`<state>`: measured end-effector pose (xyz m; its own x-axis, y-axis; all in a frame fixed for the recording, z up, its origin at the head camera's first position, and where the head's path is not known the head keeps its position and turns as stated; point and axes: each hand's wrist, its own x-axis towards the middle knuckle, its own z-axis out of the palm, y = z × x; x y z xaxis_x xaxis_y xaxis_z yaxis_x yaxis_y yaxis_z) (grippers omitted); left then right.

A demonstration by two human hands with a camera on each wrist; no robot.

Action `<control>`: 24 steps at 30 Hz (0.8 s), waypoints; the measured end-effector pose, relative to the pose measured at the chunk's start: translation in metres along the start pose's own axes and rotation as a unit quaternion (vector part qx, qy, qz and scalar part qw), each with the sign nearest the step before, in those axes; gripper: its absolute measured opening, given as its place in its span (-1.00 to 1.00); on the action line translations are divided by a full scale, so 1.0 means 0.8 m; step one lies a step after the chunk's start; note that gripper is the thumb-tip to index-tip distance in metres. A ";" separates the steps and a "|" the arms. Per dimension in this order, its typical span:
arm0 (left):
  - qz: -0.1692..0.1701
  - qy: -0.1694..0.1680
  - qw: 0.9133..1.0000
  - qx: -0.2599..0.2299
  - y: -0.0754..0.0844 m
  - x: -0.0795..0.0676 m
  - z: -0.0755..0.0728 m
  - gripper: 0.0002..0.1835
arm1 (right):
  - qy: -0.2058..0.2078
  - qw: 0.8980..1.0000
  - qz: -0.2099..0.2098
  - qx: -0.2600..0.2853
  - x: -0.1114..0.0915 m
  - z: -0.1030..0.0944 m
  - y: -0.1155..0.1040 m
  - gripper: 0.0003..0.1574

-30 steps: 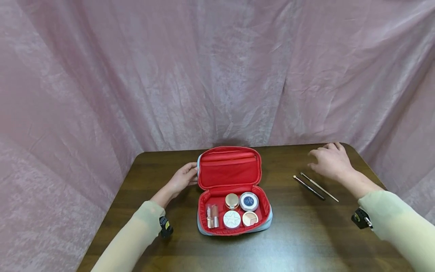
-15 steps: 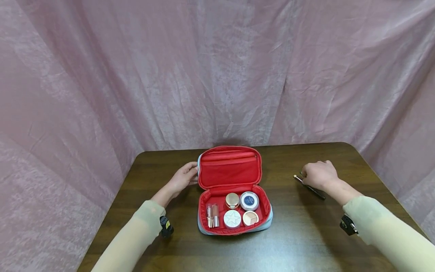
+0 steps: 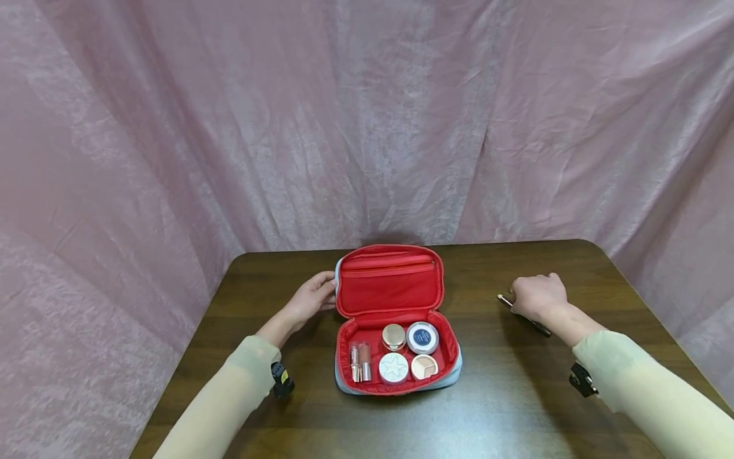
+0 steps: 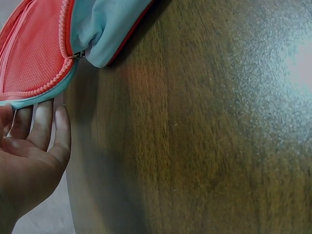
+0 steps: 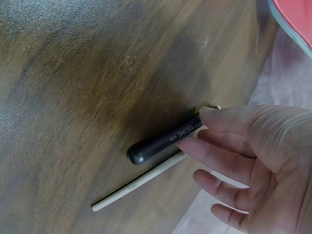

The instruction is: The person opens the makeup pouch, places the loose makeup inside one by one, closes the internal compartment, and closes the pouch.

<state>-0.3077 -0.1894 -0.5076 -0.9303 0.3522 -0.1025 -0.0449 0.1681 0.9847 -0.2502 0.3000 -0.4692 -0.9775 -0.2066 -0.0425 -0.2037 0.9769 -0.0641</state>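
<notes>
A light-blue makeup bag (image 3: 390,291) with a red lining lies unzipped, its lid standing up. My left hand (image 3: 309,301) holds the lid's left edge, thumb on the front and fingers (image 4: 41,127) behind it. On the right, my right hand (image 3: 539,298) pinches a black makeup brush (image 5: 168,138) between thumb and index finger near its bristle end, close over the table. Beside that brush lies a thin pale makeup brush (image 5: 139,183), partly behind the fingers in the right wrist view and hidden by the hand in the head view.
Inside the bag sit two lip tubes (image 3: 364,362), a gold-lidded round case (image 3: 394,336), a white case with a blue centre (image 3: 422,338), a star-embossed case (image 3: 394,368) and a three-part pan (image 3: 424,366). Pink curtains (image 3: 401,127) hang behind the wooden table (image 3: 476,408).
My right hand has come down and left from beyond the brushes, and its thumb and index finger have closed on the black brush. The left hand stays at the bag's lid.
</notes>
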 end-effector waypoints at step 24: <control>-0.002 0.000 1.000 0.001 0.002 -0.002 0.000 -0.61 | 0.066 0.996 -0.041 -0.052 0.004 0.013 -0.005 -0.62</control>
<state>-0.3065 -0.1893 -0.5056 -0.9304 0.3507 -0.1067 -0.0484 0.1710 0.9841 -0.2523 0.2952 -0.4798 -0.9545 -0.2843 0.0898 -0.2816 0.9586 0.0421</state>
